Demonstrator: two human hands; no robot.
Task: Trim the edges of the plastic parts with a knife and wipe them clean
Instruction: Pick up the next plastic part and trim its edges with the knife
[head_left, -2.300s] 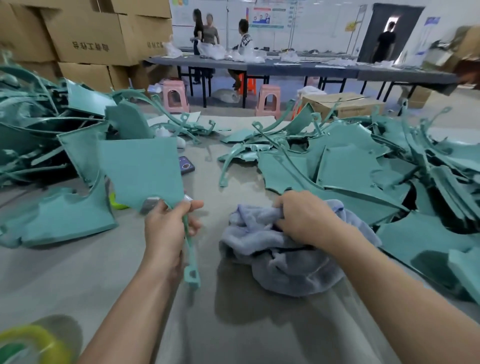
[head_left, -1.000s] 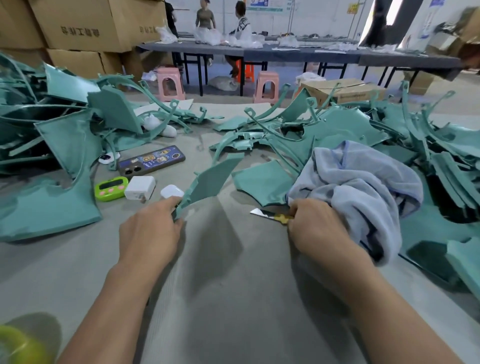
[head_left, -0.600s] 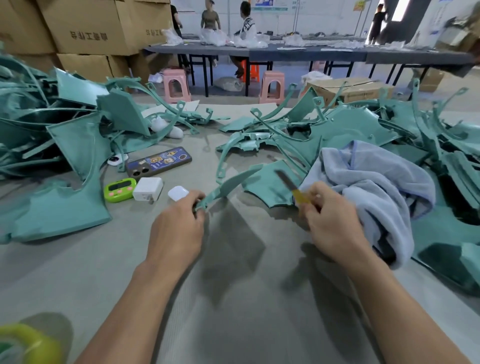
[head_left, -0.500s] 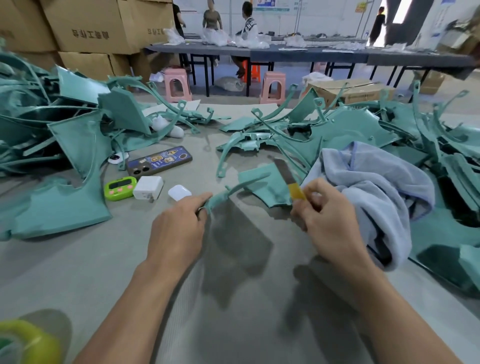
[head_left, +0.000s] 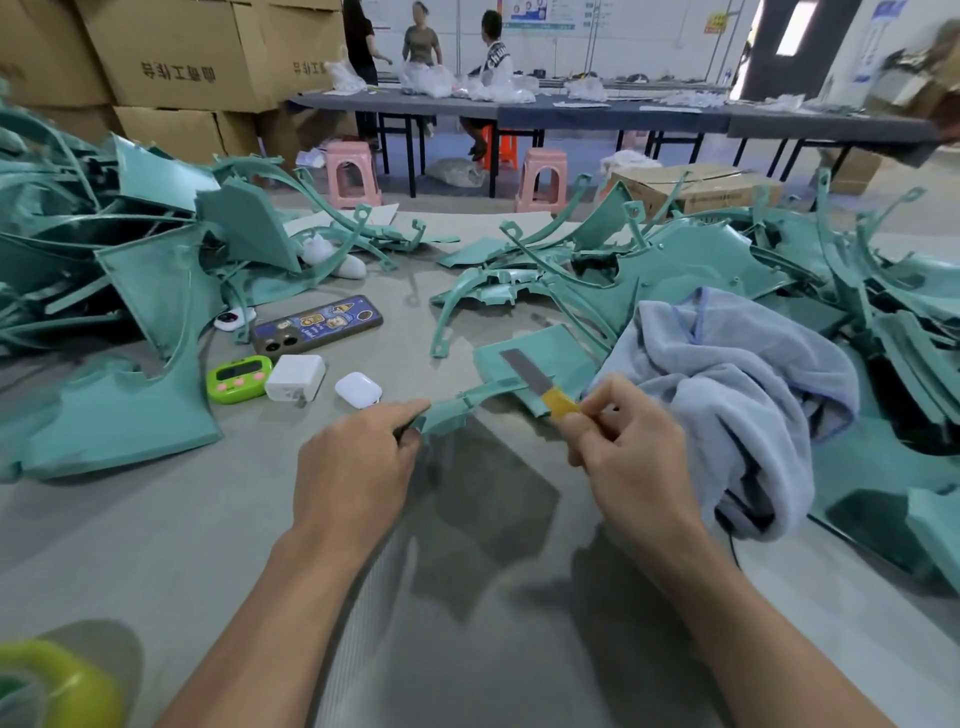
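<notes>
Your left hand (head_left: 353, 467) is curled, and its thumb and first finger pinch the near end of a thin green plastic part (head_left: 457, 405). You hold the part just above the grey table (head_left: 467, 597), right in front of you, and it reaches away toward a flat green piece (head_left: 566, 345). Your right hand (head_left: 628, 457) has its fingers closed tight on the yellow handle of the knife (head_left: 524, 371). The grey blade points up and away from you, and it lies across the far end of the part you are holding. A soft blue-grey cloth (head_left: 737, 395) is bunched up just beside your right hand and touches it; you cannot tell if that hand holds it too. Big heaps of green plastic parts sit on the left (head_left: 130, 260) and on the right (head_left: 727, 270). Near the left heap lie a phone (head_left: 317, 325), a small green timer (head_left: 239, 379), a white plug block (head_left: 295, 378) and a little white case (head_left: 358, 389). A blurry yellow-green roll (head_left: 52, 686) is at the near left corner.
</notes>
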